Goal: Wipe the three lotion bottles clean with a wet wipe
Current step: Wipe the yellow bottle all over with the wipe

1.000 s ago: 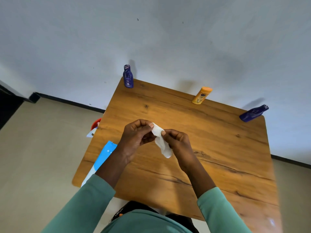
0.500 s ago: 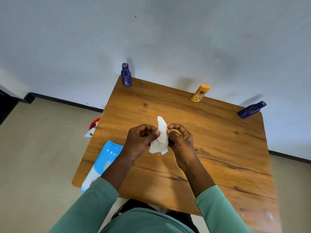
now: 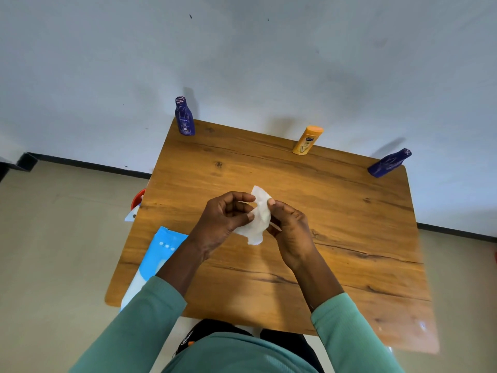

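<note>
over the middle of the brown wood-grain table (image 3: 336, 216), a crumpled white wet wipe (image 3: 258, 220), pinched from both sides and clear of the tabletop. left hand (image 3: 223, 222): thumb and curled fingers gripping the wipe's left side. right hand (image 3: 291, 234): fingertips clamped on its right side. lower end of the wipe drooping just below the hands.

along the far edge, by the pale grey wall, all three lotion bottles, well apart from the hands and from one another: dark blue plastic bottle (image 3: 184, 118) at the far left corner, orange plastic bottle with an orange cap (image 3: 307, 140) near the middle, second dark blue plastic bottle (image 3: 388, 163) at the far right corner.

across the near left edge, a light blue and white wipes pack (image 3: 158, 251), partly hidden by the left forearm in its green sleeve. beyond the left edge, something red and round (image 3: 139, 196), mostly hidden by the table.
</note>
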Tool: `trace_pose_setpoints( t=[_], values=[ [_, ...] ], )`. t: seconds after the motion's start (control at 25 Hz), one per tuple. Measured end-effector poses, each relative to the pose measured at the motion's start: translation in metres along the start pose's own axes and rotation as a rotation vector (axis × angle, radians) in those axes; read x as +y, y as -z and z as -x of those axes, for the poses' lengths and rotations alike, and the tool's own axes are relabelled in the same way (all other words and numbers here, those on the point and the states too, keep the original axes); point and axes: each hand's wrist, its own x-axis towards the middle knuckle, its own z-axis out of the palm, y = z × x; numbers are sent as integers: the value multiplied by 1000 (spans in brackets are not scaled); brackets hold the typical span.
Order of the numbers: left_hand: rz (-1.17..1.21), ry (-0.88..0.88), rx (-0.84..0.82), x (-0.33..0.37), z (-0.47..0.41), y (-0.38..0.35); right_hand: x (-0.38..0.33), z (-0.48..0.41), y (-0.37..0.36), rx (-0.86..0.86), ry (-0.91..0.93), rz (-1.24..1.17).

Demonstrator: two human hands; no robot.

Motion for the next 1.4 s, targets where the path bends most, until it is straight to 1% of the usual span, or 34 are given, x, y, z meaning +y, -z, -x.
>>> trace_pose_setpoints(
  t=[0.12, 0.2, 0.28, 0.36, 0.44, 0.52, 0.56, 0.64, 0.68, 0.76, 0.84, 0.92, 0.96, 1.04, 1.12, 1.24, 1.32, 1.4],
  values=[
    [-62, 54, 23, -1, -6, -5, -7, -6, 18, 20, -62, -220],
    [-86, 97, 42, -1, -10, -10, -14, -13, 28, 11, -151, -334],
    [-78, 142, 83, 2, -15, -23, -20, -21, 39, 0, -245, -365],
    [-21, 175, 141, 5, -23, -41, -25, -31, 49, -29, -312, -355],
    [55, 189, 211, 7, -33, -59, -32, -48, 58, -27, -356, -282],
    [129, 185, 299, 7, -44, -73, -36, -82, 69, 91, -329, -100],
    [201, 177, 348, 5, -49, -79, -41, -104, 77, 177, -266, 44],
    [364, 154, 409, 5, -58, -89, -58, -147, 92, 326, -51, 410],
    [395, 132, 423, 4, -63, -91, -69, -169, 99, 349, 76, 617],
    [395, 99, 448, 1, -71, -96, -93, -213, 107, 318, 297, 1015],
    [440, 110, 486, -1, -76, -100, -112, -245, 109, 222, 397, 1285],
    [490, 120, 511, -4, -76, -103, -121, -269, 112, 134, 442, 1426],
    [504, 121, 518, -6, -75, -103, -123, -277, 115, 108, 466, 1447],
    [520, 125, 543, -7, -69, -105, -123, -284, 123, 73, 518, 1372],
    [522, 128, 569, -4, -62, -106, -122, -273, 128, 38, 531, 1180],
    [513, 91, 591, 2, -48, -110, -109, -227, 133, -29, 552, 910],
    [434, 32, 588, 4, -36, -116, -89, -186, 138, -82, 591, 763],
    [260, -40, 596, 4, -23, -124, -64, -148, 140, -123, 565, 668]
  ],
)
